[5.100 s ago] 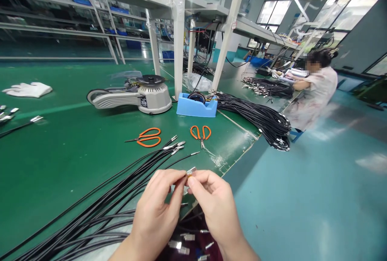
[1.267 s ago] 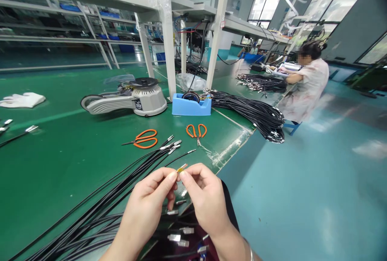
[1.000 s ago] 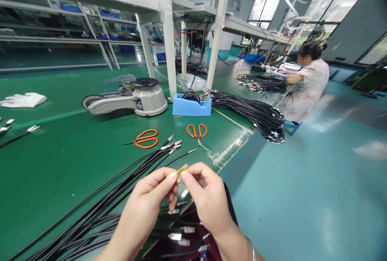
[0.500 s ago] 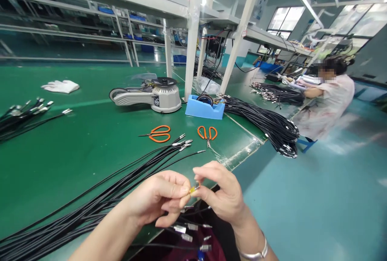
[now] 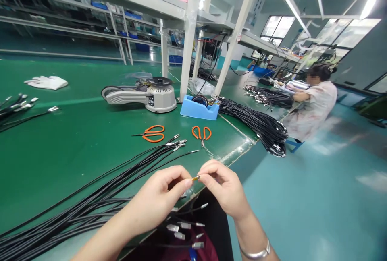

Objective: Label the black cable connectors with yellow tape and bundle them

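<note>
A long green-topped table (image 5: 75, 164) runs through a factory hall under white steel shelving (image 5: 190, 39), and a seated co-worker (image 5: 311, 110) works at its far right end beside bundled cables. A large coil of black cables (image 5: 256, 124) lies on the table near a grey automatic tape dispenser (image 5: 160, 100) and a blue tape dispenser (image 5: 199, 110). Nearer lie orange-handled scissors (image 5: 152, 134), orange-handled snips (image 5: 202, 133) and a white glove (image 5: 46, 82) further left. A loose bunch of metal-tipped black wires (image 5: 90, 198) spreads across the table just beside the person's left hand (image 5: 157, 200) and right hand (image 5: 223, 188). Held above the table's near edge, a tiny yellowish metal-tipped piece (image 5: 196, 178) is pinched between the fingers (image 5: 186, 176) of both hands; its exact form is too small to tell.
</note>
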Motion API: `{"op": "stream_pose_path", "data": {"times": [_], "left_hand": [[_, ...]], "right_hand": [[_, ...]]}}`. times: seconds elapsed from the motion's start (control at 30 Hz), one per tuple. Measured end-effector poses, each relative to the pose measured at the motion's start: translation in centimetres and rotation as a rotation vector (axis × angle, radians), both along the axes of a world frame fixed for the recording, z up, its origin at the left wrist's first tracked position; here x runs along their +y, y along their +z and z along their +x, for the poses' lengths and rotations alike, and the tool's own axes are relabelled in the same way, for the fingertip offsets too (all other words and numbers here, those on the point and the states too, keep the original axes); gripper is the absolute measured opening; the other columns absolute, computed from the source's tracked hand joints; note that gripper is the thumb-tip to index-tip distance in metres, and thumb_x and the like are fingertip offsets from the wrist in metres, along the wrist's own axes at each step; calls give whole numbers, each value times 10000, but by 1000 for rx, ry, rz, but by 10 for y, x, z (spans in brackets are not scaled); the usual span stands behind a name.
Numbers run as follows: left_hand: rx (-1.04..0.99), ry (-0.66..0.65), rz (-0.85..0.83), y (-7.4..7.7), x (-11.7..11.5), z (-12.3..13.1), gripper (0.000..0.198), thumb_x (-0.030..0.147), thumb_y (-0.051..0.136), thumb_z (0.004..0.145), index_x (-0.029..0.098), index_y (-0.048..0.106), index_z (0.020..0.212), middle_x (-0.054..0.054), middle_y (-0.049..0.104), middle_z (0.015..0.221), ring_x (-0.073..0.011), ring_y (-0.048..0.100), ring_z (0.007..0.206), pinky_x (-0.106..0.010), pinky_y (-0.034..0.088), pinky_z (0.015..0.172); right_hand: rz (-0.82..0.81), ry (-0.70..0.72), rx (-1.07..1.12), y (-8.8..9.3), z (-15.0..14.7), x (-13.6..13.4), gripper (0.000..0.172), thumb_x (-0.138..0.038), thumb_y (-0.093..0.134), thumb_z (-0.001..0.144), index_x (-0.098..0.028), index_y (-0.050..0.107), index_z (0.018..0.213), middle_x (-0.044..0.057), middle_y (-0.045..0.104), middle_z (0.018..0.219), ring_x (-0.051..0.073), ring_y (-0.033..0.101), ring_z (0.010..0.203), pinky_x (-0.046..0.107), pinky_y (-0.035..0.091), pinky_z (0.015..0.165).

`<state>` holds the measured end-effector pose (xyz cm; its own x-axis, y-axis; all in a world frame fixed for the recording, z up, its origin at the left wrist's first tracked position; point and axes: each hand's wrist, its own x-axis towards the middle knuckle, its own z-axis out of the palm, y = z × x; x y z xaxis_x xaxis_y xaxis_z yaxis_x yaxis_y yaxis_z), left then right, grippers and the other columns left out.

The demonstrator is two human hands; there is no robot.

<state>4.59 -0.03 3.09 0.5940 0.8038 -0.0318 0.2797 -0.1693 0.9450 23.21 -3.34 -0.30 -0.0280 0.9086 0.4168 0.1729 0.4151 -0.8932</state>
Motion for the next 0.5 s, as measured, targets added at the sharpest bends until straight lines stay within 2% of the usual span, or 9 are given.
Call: {"op": "stream_pose_path", "data": {"times": [0.13, 0.2, 0.3, 0.43, 0.5], "left_hand": [[64, -31, 205, -8, -6, 7, 177, 329, 469, 922, 207, 597, 928, 15, 600, 813, -129, 537, 740, -232, 425, 687], [74, -40, 348, -13, -6, 7, 185, 287, 446, 939, 208, 608, 900, 9, 604, 807, -123, 552, 743, -227, 424, 693], [98, -43, 599, -20, -7, 8, 220, 209, 417, 948, 187, 613, 851, 3, 568, 715, -120, 525, 669, -225, 398, 619], [148, -44, 922, -28, -9, 12, 251, 132, 381, 934, 155, 620, 859, -22, 553, 668, -144, 465, 610, -260, 355, 556], [163, -57, 914, -30, -8, 13, 245, 159, 395, 942, 169, 638, 917, -23, 584, 695, -144, 494, 627, -254, 384, 572]], "right_hand": [[-27, -69, -11, 2, -2, -5, 98, -191, 633, 845, -184, 631, 747, 14, 616, 762, 144, 578, 726, 267, 465, 670], [-14, -87, -38, 5, -3, -8, 104, -181, 632, 840, -178, 634, 736, 16, 617, 755, 144, 579, 726, 269, 462, 682], [-35, -70, -38, 7, -2, -13, 82, -192, 643, 831, -172, 664, 754, 24, 630, 774, 150, 592, 753, 276, 465, 714], [-303, -39, 135, 3, 0, -18, 113, -277, 684, 800, -167, 664, 783, 14, 648, 749, 137, 597, 697, 255, 482, 665], [-427, -56, 227, 0, 1, -18, 163, -311, 701, 782, -160, 647, 753, 3, 649, 687, 126, 595, 649, 247, 489, 645]]}}
